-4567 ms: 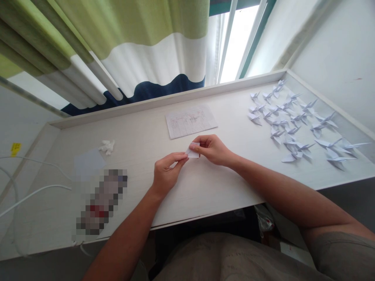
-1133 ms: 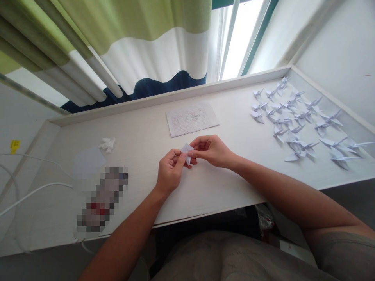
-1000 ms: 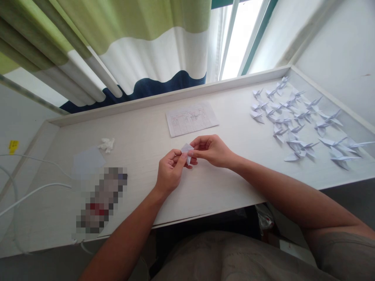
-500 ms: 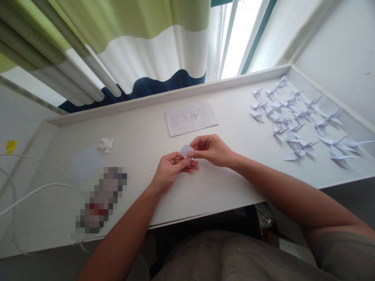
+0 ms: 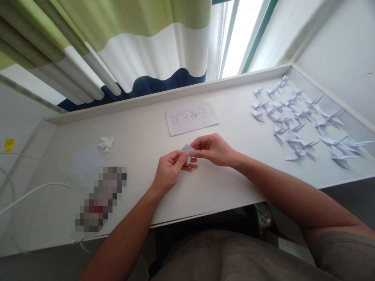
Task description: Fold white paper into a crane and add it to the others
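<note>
A small folded piece of white paper (image 5: 186, 149) is held just above the white desk (image 5: 222, 179), near its middle. My left hand (image 5: 170, 170) pinches its near side with thumb and fingertips closed. From the right, my right hand (image 5: 212, 149) pinches the paper too, with its fingers curled. Both hands meet at the paper.
Several finished white paper cranes (image 5: 295, 117) are spread over the desk's right part. A printed sheet (image 5: 191, 116) lies behind the hands. At the left lie a blank paper square (image 5: 86, 159), a crumpled white scrap (image 5: 106, 143), a blurred object (image 5: 99, 199) and white cables (image 5: 32, 191).
The paper went from a flat rectangle to a pointed folded shape. In the last second my left fingers shifted slightly along its near edge; the right hand barely moved.
</note>
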A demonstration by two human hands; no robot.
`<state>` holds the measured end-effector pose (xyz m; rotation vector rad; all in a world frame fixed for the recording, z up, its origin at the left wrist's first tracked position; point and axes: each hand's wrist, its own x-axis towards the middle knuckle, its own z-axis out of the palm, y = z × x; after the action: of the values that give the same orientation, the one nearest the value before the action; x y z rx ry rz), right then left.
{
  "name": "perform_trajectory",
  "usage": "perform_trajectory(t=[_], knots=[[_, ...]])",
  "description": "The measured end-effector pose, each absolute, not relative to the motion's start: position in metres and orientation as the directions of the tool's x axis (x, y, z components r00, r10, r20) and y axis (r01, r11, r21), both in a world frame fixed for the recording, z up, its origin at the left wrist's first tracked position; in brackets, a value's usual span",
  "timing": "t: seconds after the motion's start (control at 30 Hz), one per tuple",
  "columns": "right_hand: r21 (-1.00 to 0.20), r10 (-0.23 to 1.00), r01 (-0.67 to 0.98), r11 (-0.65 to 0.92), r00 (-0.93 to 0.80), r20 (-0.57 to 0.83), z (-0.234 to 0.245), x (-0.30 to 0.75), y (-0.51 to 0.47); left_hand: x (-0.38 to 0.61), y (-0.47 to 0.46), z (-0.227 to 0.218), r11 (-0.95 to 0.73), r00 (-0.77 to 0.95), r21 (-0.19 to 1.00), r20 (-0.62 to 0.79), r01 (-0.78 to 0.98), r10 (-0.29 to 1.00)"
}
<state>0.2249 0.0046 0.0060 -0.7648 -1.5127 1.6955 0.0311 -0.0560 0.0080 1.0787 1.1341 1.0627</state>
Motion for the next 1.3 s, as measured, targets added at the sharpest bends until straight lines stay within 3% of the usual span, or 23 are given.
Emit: perform_trajectory(t=[0.17, 0.57, 0.83, 1.13, 1.3], knots=[[-0.995, 0.821, -0.093, -0.032, -0.57, 0.027, 0.005, 0.225, 0.004, 0.028, -0.054, 0.005, -0.023, -0.064, 1.0, 0.025, 0.018, 0.998], [-0.995, 0.813, -0.094, -0.026, -0.581, 0.033, 0.005, 0.221, 0.002, 0.032, -0.057, 0.003, -0.031, -0.091, 0.999, 0.035, 0.041, 0.995], [-0.984, 0.8, -0.165, -0.07, -0.598, 0.043, 0.004, 0.219, 0.0, 0.037, -0.062, -0.002, -0.118, -0.122, 0.98, 0.138, 0.161, 0.983], [-0.976, 0.818, -0.2, -0.087, -0.573, 0.044, 0.003, 0.214, -0.002, 0.043, -0.061, -0.001, -0.021, -0.099, 0.999, 0.023, 0.027, 0.995], [-0.988, 0.875, -0.155, -0.014, -0.479, 0.063, 0.004, 0.216, 0.001, 0.039, -0.06, 0.003, 0.128, 0.081, 0.988, -0.121, -0.089, 0.989]])
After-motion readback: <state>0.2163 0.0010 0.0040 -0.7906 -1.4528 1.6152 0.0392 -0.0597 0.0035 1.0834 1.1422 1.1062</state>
